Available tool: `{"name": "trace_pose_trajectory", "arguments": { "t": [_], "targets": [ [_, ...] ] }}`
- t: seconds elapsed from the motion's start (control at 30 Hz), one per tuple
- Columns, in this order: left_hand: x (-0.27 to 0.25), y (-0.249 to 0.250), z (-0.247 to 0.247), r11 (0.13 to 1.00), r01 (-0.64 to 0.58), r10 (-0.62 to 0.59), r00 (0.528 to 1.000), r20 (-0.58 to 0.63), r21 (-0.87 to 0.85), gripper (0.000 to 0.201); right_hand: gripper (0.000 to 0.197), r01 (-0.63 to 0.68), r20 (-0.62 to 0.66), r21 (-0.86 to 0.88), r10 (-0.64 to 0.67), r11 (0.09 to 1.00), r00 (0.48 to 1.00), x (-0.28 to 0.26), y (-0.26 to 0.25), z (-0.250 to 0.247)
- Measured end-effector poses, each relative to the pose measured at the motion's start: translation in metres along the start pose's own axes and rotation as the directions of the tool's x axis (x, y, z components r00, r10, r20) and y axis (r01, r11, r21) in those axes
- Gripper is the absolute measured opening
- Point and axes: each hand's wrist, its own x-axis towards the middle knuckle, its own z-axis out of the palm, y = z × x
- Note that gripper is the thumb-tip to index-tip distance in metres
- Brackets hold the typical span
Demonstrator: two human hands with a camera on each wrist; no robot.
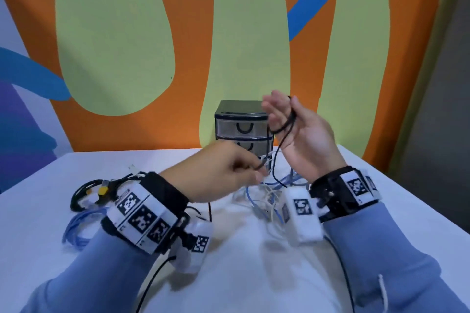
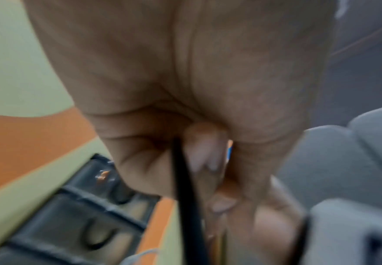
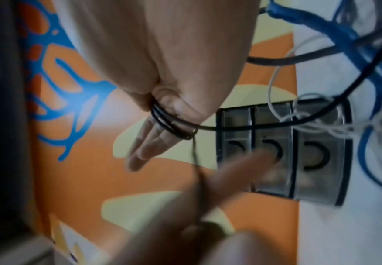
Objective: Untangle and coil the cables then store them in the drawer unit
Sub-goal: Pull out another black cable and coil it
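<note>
My right hand is raised in front of the drawer unit, palm to the left and fingers straight. A thin black cable is wound in a few loops round those fingers, with the loops sitting near their base. From there the cable drops to my left hand, which pinches it lower down, just above the table. In the left wrist view the black cable comes out of my curled fingers. The small dark drawer unit has three shut drawers.
A tangle of blue and white cables lies on the white table under my hands. At the left lie a black coil with a yellow plug and a blue coil. A painted wall stands close behind the drawer unit.
</note>
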Motion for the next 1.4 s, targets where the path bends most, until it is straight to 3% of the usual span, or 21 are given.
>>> {"name": "trace_pose_trajectory", "arguments": {
  "t": [0.1,0.17,0.23,0.27,0.33,0.37,0.47,0.5,0.53,0.67,0.77,0.83,0.9,0.97,1.0,1.1,1.13,1.2,1.27,1.33,1.4],
  "targets": [
    [-0.003,0.018,0.001,0.999,-0.051,0.051,0.998,-0.038,0.01,0.015,0.034,0.043,-0.015,-0.506,-0.058,0.862,0.998,-0.003,0.014,0.01],
    [-0.007,0.019,-0.009,0.99,-0.002,-0.017,0.991,-0.13,-0.144,0.015,0.036,0.065,0.048,-0.801,-0.044,0.594,0.998,-0.007,0.019,0.012],
    [-0.012,0.013,-0.024,0.954,0.039,-0.117,0.961,-0.249,-0.298,0.015,0.04,0.074,0.1,-0.927,0.053,0.367,0.994,-0.011,0.019,0.013],
    [-0.014,0.007,-0.032,0.94,0.048,-0.158,0.938,-0.307,-0.339,0.012,0.043,0.054,0.106,-0.93,0.124,0.364,0.987,-0.014,0.019,0.015],
    [-0.016,-0.011,-0.044,0.933,0.039,-0.202,0.879,-0.432,-0.357,0.011,0.046,-0.008,0.131,-0.876,0.254,0.483,0.958,-0.016,0.015,0.016],
    [-0.016,-0.022,-0.049,0.946,0.035,-0.207,0.829,-0.519,-0.322,0.015,0.044,-0.052,0.151,-0.832,0.316,0.552,0.937,-0.015,0.012,0.015],
    [-0.016,-0.049,-0.055,0.991,0.081,-0.136,0.606,-0.784,-0.109,0.018,0.035,-0.26,0.245,-0.568,0.461,0.781,0.853,-0.015,0.001,0.01],
    [-0.015,-0.053,-0.052,0.994,0.099,-0.103,0.582,-0.807,-0.056,0.021,0.033,-0.32,0.29,-0.428,0.463,0.845,0.837,-0.016,-0.002,0.009],
    [-0.012,-0.053,-0.048,0.992,0.122,-0.094,0.614,-0.784,-0.023,0.025,0.032,-0.338,0.328,-0.302,0.43,0.892,0.841,-0.016,-0.004,0.009],
    [0.002,-0.039,-0.017,0.961,0.237,-0.157,0.891,-0.425,0.142,0.037,0.041,-0.273,0.294,-0.035,0.271,0.961,0.917,-0.012,-0.002,0.009],
    [0.006,-0.02,0.004,0.99,0.109,-0.092,0.982,-0.164,0.095,0.014,0.047,-0.206,0.188,0.125,0.181,0.971,0.965,-0.008,0.001,0.005],
    [0.006,-0.006,0.014,1.0,0.003,-0.003,0.997,-0.076,-0.004,0.007,0.044,-0.105,0.099,0.108,0.094,0.989,0.991,-0.006,0.005,0.006],
    [0.005,0.004,0.017,0.996,-0.041,0.036,0.997,-0.069,-0.081,0.006,0.039,0.026,0.012,-0.113,-0.024,0.993,1.0,-0.004,0.012,0.011],
    [0.004,0.006,0.011,0.994,-0.051,0.04,0.992,-0.116,-0.094,0.007,0.034,0.126,-0.016,-0.413,-0.146,0.902,0.989,-0.004,0.019,0.015],
    [0.003,0.005,0.006,0.993,-0.063,0.046,0.986,-0.159,-0.104,0.007,0.031,0.168,0.013,-0.586,-0.198,0.793,0.98,-0.004,0.022,0.016],
    [-0.004,0.001,-0.01,0.955,-0.176,0.072,0.918,-0.391,-0.237,0.004,0.026,0.192,0.125,-0.943,-0.243,0.273,0.962,-0.007,0.028,0.007],
    [-0.006,-0.001,-0.015,0.938,-0.223,0.07,0.871,-0.485,-0.264,0.004,0.032,0.155,0.112,-0.959,-0.188,0.237,0.976,-0.007,0.028,0.005],
    [-0.006,-0.007,-0.023,0.91,-0.282,0.037,0.783,-0.621,-0.302,0.006,0.039,0.088,0.076,-0.923,-0.046,0.374,0.996,-0.006,0.026,0.002],
    [-0.003,-0.017,-0.027,0.895,-0.296,-0.021,0.719,-0.695,-0.334,0.005,0.041,0.016,0.108,-0.813,0.124,0.583,0.986,-0.007,0.021,0.002],
    [0.0,-0.027,-0.027,0.895,-0.285,-0.084,0.65,-0.755,-0.344,0.004,0.041,-0.119,0.183,-0.642,0.302,0.757,0.936,-0.008,0.015,0.003],
    [0.0,-0.035,-0.028,0.888,-0.276,-0.152,0.58,-0.8,-0.368,0.005,0.035,-0.279,0.272,-0.437,0.422,0.855,0.865,-0.011,0.011,0.006]
  ]
}}
